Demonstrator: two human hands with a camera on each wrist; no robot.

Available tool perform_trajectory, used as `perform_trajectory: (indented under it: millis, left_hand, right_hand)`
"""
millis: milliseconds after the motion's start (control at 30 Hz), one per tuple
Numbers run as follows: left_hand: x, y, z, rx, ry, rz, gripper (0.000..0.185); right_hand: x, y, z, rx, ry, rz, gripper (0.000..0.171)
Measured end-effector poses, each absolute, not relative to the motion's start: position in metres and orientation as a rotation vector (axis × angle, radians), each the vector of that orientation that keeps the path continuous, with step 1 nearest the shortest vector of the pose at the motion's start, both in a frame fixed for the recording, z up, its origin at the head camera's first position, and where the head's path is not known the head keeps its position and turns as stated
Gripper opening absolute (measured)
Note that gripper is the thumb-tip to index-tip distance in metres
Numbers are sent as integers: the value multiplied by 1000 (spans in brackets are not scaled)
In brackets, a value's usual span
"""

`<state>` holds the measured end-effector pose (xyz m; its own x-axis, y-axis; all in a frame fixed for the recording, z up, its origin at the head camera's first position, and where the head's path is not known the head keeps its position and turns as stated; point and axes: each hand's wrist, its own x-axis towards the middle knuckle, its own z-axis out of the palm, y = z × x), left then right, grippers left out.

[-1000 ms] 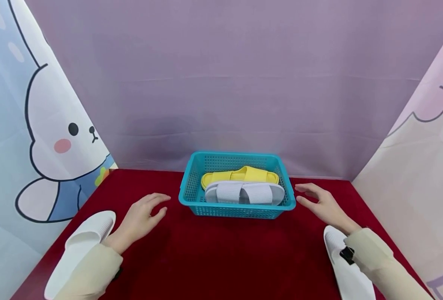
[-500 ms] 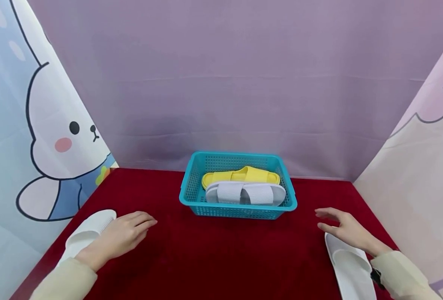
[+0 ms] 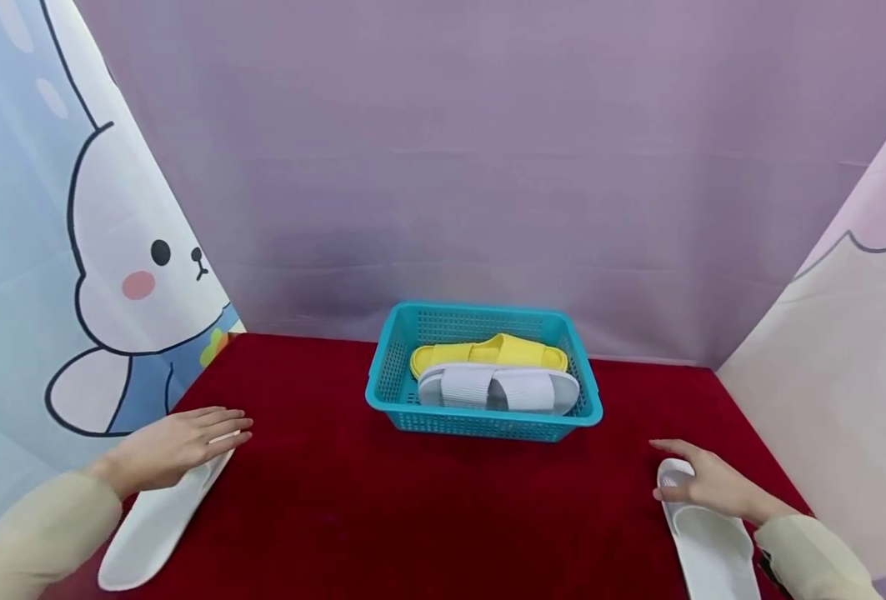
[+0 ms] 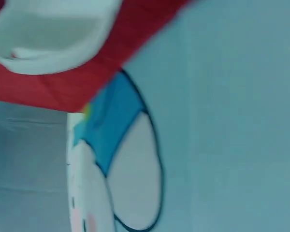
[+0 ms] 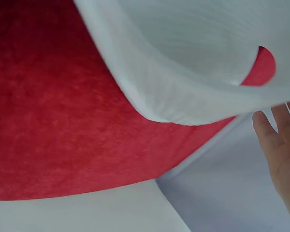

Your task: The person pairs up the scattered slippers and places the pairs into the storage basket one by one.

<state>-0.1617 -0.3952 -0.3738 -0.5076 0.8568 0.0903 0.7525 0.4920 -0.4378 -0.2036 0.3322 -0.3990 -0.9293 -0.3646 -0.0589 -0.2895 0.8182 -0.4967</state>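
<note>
My left hand [image 3: 183, 440] lies flat, fingers straight, on the toe end of a white slipper [image 3: 146, 529] at the table's left edge; the same slipper [image 4: 53, 34] shows blurred in the left wrist view. My right hand [image 3: 698, 482] rests over the toe of a second white slipper [image 3: 716, 554] at the right, fingers above and thumb below its tip. In the right wrist view that slipper [image 5: 183, 63] fills the top, with my fingers [image 5: 280, 145] beside it, fairly straight. A teal basket [image 3: 480, 418] at the back centre holds a yellow slipper [image 3: 488, 350] and a pale grey slipper [image 3: 498, 387].
A red cloth [image 3: 427, 500] covers the table. A bunny-print curtain [image 3: 112, 275] closes the left side, a purple backdrop [image 3: 473, 167] the rear, and a pale curtain [image 3: 848, 350] the right.
Both hands drew back from beside the basket and outward. The left one came down on the left white slipper, the right one onto the toe of the right slipper.
</note>
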Motion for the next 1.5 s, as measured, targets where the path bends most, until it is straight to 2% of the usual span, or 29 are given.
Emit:
perform_trajectory:
  millis: [100,267,433,667,867,1167,1500]
  left_hand:
    - [-165,-413,-377,-1381,-2440,606,94]
    - [-168,-438,-387,-1404,-2415,693,117]
    - [-173,-452,-402,-1437,-2405,799,132]
    - [-184,-461,-418,-1462,-2418,890,126]
    - [-191,-474,-421,-1463,-2398,889,129]
    - [-187,-483,-436,-1523,-2412,795,126]
    - [-196,-483,-433,-1590,-2390,731,125]
  right_hand:
    - [-202,333,-403,-494,2828,-731,71]
    - [-203,334,-409,-473,2832,-723,70]
    - [-203,336,-413,-478,2827,-722,69]
    - [-196,343,-405,-468,2783,-720,68]
    - [-188,351,-400,-443,2816,-634,69]
    - [-187,358,-401,-435,2755,-694,69]
    - [-190,357,-400,-416,2766,-637,64]
